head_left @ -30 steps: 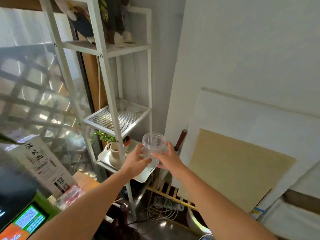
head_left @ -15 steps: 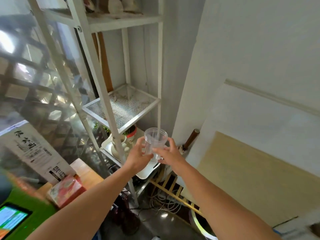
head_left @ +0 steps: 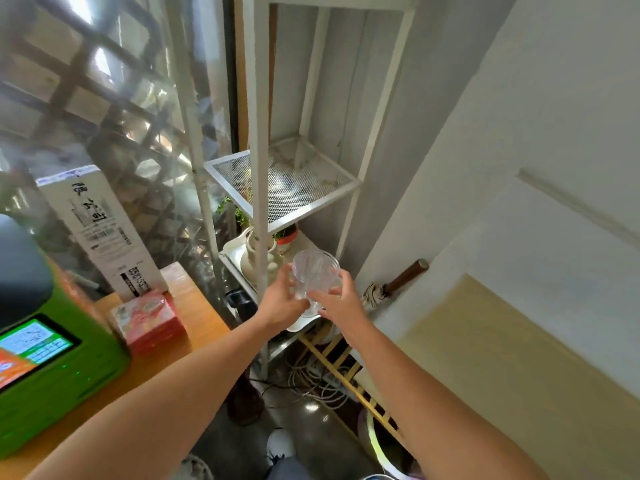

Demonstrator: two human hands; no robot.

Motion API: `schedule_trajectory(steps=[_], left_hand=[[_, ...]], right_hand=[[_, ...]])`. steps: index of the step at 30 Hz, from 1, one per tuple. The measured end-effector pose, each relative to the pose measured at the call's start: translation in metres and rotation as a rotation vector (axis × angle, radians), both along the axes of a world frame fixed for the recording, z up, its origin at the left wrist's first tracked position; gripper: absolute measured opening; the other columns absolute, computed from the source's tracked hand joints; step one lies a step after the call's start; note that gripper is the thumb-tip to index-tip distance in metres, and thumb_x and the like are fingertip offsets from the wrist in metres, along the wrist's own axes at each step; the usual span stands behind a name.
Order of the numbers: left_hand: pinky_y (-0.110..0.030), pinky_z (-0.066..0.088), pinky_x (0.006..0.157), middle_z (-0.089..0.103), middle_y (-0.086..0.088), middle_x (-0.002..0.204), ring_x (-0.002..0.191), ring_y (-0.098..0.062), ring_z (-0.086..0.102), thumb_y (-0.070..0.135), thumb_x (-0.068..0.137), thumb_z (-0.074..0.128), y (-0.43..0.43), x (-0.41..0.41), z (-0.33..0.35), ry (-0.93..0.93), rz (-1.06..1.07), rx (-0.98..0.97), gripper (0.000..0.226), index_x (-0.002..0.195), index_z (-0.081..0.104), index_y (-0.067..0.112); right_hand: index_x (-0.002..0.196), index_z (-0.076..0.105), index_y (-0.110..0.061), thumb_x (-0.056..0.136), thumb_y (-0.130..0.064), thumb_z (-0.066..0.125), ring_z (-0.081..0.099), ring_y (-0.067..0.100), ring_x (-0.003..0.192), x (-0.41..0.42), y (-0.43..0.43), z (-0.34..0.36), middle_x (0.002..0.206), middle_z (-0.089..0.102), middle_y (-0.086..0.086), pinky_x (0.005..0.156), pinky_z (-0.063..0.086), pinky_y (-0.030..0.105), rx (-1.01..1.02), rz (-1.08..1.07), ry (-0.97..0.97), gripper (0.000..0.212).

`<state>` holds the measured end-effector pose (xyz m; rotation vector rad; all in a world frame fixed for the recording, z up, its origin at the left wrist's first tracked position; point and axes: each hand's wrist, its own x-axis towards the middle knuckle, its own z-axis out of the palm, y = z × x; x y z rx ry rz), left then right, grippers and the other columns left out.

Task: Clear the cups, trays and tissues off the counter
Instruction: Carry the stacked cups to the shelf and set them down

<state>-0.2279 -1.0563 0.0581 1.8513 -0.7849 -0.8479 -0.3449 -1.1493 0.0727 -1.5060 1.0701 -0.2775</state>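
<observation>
Two hands, one clear plastic cup (head_left: 315, 275). The left hand (head_left: 282, 303) curls its fingers round the cup's left side, and the right hand (head_left: 341, 303) holds the right side with its thumb across the front. The cup is upright and up in the air, past the end of the wooden counter (head_left: 204, 317), right in front of the lower level of a white metal rack (head_left: 258, 133).

It's a tight corner: a lattice window on the left, pale wall on the right, and a beige board (head_left: 519, 375) leaning against it. The dark floor has a tangle of cables (head_left: 311, 382).

On the counter I count one green payment terminal (head_left: 52, 368), one red packet (head_left: 149, 320) and one tall white printed box (head_left: 100, 233). The rack has one mesh shelf (head_left: 287, 181), and below that one white tray (head_left: 230, 249) with a cream vase (head_left: 249, 261) and a small potted plant (head_left: 287, 235). One umbrella (head_left: 405, 277) with a wooden handle leans by the wall.
</observation>
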Motion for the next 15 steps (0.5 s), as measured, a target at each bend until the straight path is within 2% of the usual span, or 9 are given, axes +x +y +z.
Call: schedule_trajectory(steps=[3, 6, 8, 9, 11, 12, 13, 15], left_hand=[[-0.043, 0.053, 0.097, 0.054, 0.002, 0.119, 0.115, -0.023, 0.059, 0.003, 0.079, 0.071, -0.010, -0.001, -0.012, -0.020, 0.035, 0.024, 0.072, 0.133, 0.034, 0.032], [-0.047, 0.052, 0.098, 0.052, -0.004, 0.131, 0.117, -0.026, 0.059, 0.001, 0.077, 0.073, -0.027, 0.001, -0.028, -0.069, 0.075, 0.040, 0.073, 0.139, 0.040, 0.022], [-0.046, 0.053, 0.095, 0.056, -0.008, 0.128, 0.112, -0.026, 0.061, 0.003, 0.077, 0.075, -0.043, 0.004, -0.042, -0.115, 0.090, 0.054, 0.068, 0.137, 0.046, 0.016], [-0.041, 0.055, 0.092, 0.060, -0.004, 0.122, 0.107, -0.020, 0.064, 0.004, 0.077, 0.077, -0.050, 0.004, -0.050, -0.113, 0.116, 0.053, 0.065, 0.134, 0.048, 0.017], [-0.016, 0.052, 0.085, 0.059, 0.018, 0.112, 0.100, 0.003, 0.062, 0.008, 0.078, 0.079, -0.063, 0.003, -0.066, -0.091, 0.182, 0.020, 0.066, 0.130, 0.046, 0.032], [-0.009, 0.049, 0.083, 0.055, 0.026, 0.110, 0.098, 0.010, 0.060, 0.009, 0.079, 0.079, -0.070, 0.003, -0.074, -0.084, 0.213, 0.004, 0.067, 0.129, 0.044, 0.037], [-0.010, 0.049, 0.084, 0.055, 0.027, 0.109, 0.096, 0.009, 0.061, 0.009, 0.080, 0.079, -0.077, 0.002, -0.080, -0.068, 0.243, 0.001, 0.066, 0.129, 0.045, 0.037], [-0.027, 0.054, 0.089, 0.061, 0.019, 0.109, 0.098, -0.004, 0.065, 0.016, 0.082, 0.078, -0.089, 0.000, -0.093, -0.016, 0.301, 0.001, 0.060, 0.128, 0.047, 0.040]], right_hand=[[0.127, 0.040, -0.049, 0.059, -0.050, 0.080, 0.060, 0.017, 0.108, 0.005, -0.013, -0.012, 0.113, 0.057, -0.004, 0.096, 0.056, 0.045, 0.016, 0.035, 0.020, 0.079], [0.122, 0.043, -0.048, 0.058, -0.043, 0.080, 0.060, 0.016, 0.107, 0.010, -0.035, -0.030, 0.113, 0.057, -0.004, 0.095, 0.056, 0.047, 0.002, 0.085, 0.031, 0.074], [0.122, 0.043, -0.047, 0.060, -0.037, 0.080, 0.061, 0.014, 0.104, 0.014, -0.053, -0.044, 0.112, 0.057, -0.006, 0.092, 0.058, 0.046, 0.012, 0.113, 0.047, 0.074], [0.123, 0.042, -0.047, 0.061, -0.034, 0.082, 0.062, 0.013, 0.103, 0.017, -0.063, -0.050, 0.113, 0.057, -0.006, 0.091, 0.059, 0.045, 0.028, 0.125, 0.055, 0.075], [0.129, 0.041, -0.044, 0.063, -0.028, 0.086, 0.062, 0.014, 0.105, 0.022, -0.083, -0.065, 0.115, 0.056, -0.006, 0.093, 0.058, 0.043, 0.058, 0.145, 0.067, 0.082], [0.134, 0.039, -0.040, 0.065, -0.026, 0.088, 0.063, 0.016, 0.107, 0.025, -0.092, -0.073, 0.116, 0.056, -0.006, 0.094, 0.057, 0.042, 0.066, 0.157, 0.075, 0.086], [0.138, 0.037, -0.037, 0.067, -0.024, 0.090, 0.063, 0.017, 0.108, 0.028, -0.101, -0.080, 0.116, 0.055, -0.007, 0.095, 0.056, 0.041, 0.069, 0.172, 0.088, 0.089], [0.140, 0.034, -0.035, 0.072, -0.019, 0.090, 0.062, 0.017, 0.109, 0.033, -0.114, -0.093, 0.114, 0.054, -0.009, 0.091, 0.056, 0.034, 0.062, 0.221, 0.117, 0.090]])
